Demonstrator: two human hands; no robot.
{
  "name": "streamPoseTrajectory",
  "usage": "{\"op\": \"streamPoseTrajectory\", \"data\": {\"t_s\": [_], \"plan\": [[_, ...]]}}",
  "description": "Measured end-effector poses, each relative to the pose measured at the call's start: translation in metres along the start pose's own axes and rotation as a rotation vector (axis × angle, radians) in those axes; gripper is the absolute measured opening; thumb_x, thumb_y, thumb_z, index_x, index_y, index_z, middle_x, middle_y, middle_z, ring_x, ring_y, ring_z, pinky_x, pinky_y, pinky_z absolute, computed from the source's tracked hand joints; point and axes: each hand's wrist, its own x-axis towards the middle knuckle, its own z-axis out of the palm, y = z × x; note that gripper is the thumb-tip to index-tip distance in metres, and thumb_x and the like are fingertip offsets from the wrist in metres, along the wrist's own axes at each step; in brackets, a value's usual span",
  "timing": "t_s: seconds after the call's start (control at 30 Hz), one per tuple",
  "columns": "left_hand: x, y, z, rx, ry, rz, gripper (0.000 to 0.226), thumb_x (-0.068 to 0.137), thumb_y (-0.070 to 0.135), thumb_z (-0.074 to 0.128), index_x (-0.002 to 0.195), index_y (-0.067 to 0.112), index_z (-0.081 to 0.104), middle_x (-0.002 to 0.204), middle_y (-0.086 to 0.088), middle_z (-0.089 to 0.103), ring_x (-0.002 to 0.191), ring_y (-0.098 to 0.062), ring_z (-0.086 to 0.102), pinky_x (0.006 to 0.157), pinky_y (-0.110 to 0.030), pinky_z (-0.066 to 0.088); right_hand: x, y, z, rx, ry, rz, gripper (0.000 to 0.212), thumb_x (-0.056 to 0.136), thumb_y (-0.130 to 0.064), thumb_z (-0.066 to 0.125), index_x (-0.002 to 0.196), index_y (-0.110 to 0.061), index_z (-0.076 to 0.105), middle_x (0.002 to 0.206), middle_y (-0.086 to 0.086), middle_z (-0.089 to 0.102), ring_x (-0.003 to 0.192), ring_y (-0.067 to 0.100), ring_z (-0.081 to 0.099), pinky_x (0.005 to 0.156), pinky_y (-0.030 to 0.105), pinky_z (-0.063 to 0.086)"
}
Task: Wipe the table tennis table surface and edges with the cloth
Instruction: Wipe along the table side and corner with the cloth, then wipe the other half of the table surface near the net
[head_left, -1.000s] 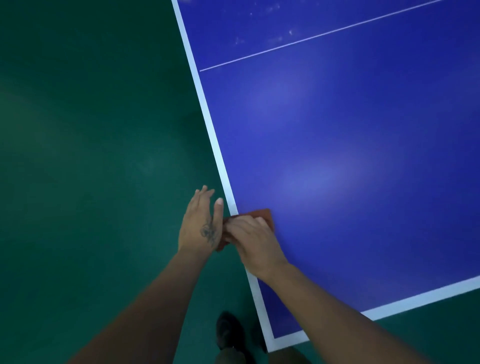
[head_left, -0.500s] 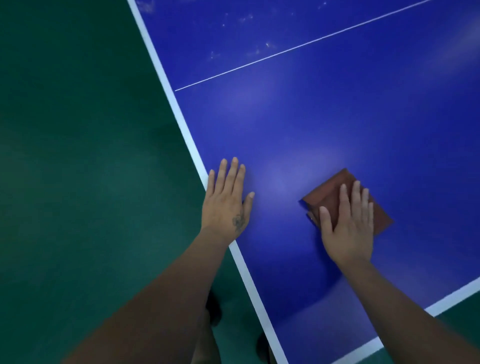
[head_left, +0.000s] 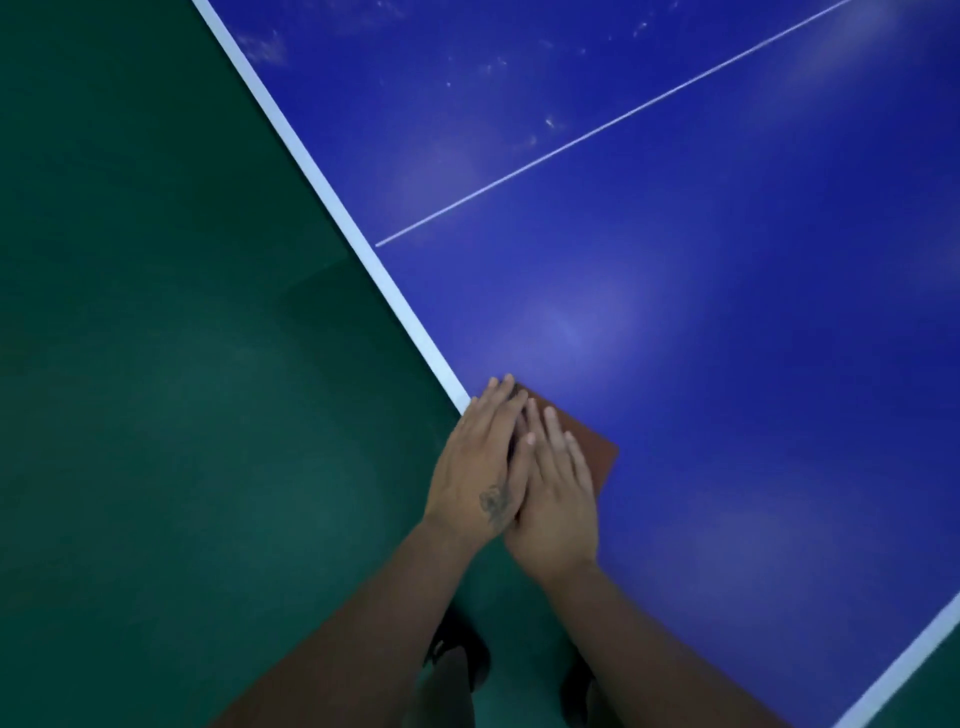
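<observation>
Here the blue table tennis table (head_left: 675, 364) fills the upper right, its white side edge (head_left: 332, 197) running diagonally against the green floor (head_left: 156, 415). Both hands lie flat, side by side and touching, at that edge: the left hand (head_left: 480, 467) over the border, the right hand (head_left: 553, 499) pressing down the brown cloth (head_left: 595, 454), fingers extended

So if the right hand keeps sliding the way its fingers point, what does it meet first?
Only bare blue table, as far as the view shows. The right hand lies flat on the brown cloth; ahead, the thin white centre line, then pale smudges.
</observation>
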Motion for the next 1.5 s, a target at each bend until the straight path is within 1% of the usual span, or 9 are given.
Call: {"op": "streamPoseTrajectory", "data": {"t_s": [0.2,0.3,0.43,0.73,0.83,0.93,1.17,1.37,1.5], "plan": [[0.002,-0.045,-0.084,0.03,0.061,-0.163,0.043,0.111,0.025,0.056,0.151,0.01,0.056,0.168,-0.006,0.043,0.162,-0.021,0.029,0.135,-0.041,0.018,0.049,-0.039,-0.014,0.155,-0.062,-0.065,0.051,0.099,-0.008,0.061,0.146,-0.025,0.059,0.158,-0.013,0.049,0.15,0.011,0.042,0.108,0.034,0.042],[0.001,-0.06,-0.123,0.035,0.023,-0.21,0.042,0.111,0.026,0.056,0.15,0.01,0.057,0.164,-0.007,0.047,0.158,-0.023,0.035,0.13,-0.043,0.031,0.078,-0.05,-0.043,0.348,-0.118,0.118,0.026,0.109,-0.03,0.05,0.125,-0.044,0.065,0.131,-0.023,0.068,0.12,0.008,0.067,0.098,0.034,0.052],[0.015,-0.066,-0.166,0.075,-0.013,-0.199,0.046,0.11,0.033,0.057,0.151,0.012,0.056,0.164,-0.005,0.047,0.159,-0.023,0.034,0.13,-0.038,0.029,0.1,-0.047,-0.08,0.47,0.007,0.308,0.019,0.106,-0.035,0.052,0.121,-0.038,0.063,0.109,-0.023,0.071,0.099,0.01,0.068,0.076,0.031,0.051],[0.106,-0.05,-0.233,0.24,-0.085,-0.091,0.069,0.107,0.057,0.049,0.162,0.017,0.04,0.173,-0.005,0.033,0.164,-0.02,0.02,0.136,-0.039,0.011,0.198,-0.048,-0.098,0.435,-0.02,0.27,0.023,0.108,-0.039,0.051,0.12,-0.024,0.063,0.097,-0.012,0.064,0.091,0.018,0.059,0.079,0.048,0.054],[0.13,-0.049,-0.265,0.238,-0.056,-0.145,0.071,0.106,0.058,0.051,0.163,0.018,0.039,0.173,-0.003,0.033,0.165,-0.019,0.017,0.136,-0.039,0.009,0.244,-0.061,-0.099,0.479,-0.063,0.208,0.026,0.107,-0.036,0.052,0.127,-0.023,0.063,0.107,-0.01,0.067,0.098,0.018,0.06,0.085,0.047,0.054],[0.152,-0.054,-0.298,0.246,-0.021,-0.181,0.074,0.104,0.06,0.055,0.163,0.018,0.039,0.172,-0.004,0.034,0.165,-0.02,0.018,0.136,-0.04,0.009,0.291,-0.076,-0.108,0.441,-0.089,0.125,0.038,0.107,-0.035,0.054,0.14,-0.017,0.06,0.136,-0.002,0.064,0.122,0.023,0.057,0.106,0.045,0.048],[0.194,-0.078,-0.389,0.149,0.139,-0.304,0.076,0.1,0.06,0.058,0.16,0.016,0.043,0.171,-0.005,0.037,0.164,-0.019,0.021,0.133,-0.046,0.022,0.405,-0.127,-0.139,0.384,0.044,-0.117,0.038,0.101,-0.043,0.055,0.118,-0.013,0.07,0.15,-0.002,0.056,0.132,0.018,0.055,0.124,0.052,0.03],[0.239,-0.12,-0.476,0.099,0.245,-0.273,0.073,0.101,0.056,0.064,0.16,0.018,0.045,0.171,-0.002,0.036,0.163,-0.016,0.021,0.134,-0.043,0.019,0.498,-0.206,-0.133,0.397,0.044,-0.193,0.034,0.1,-0.041,0.061,0.12,-0.016,0.072,0.152,-0.005,0.055,0.131,0.019,0.058,0.117,0.053,0.039],[0.274,-0.168,-0.546,0.025,0.251,-0.205,0.074,0.101,0.057,0.062,0.162,0.02,0.042,0.172,0.002,0.034,0.163,-0.012,0.019,0.134,-0.041,0.02,0.551,-0.28,-0.118,0.475,-0.015,-0.145,0.032,0.1,-0.047,0.06,0.13,-0.036,0.064,0.136,-0.026,0.059,0.117,-0.003,0.06,0.086,0.03,0.056]]}}
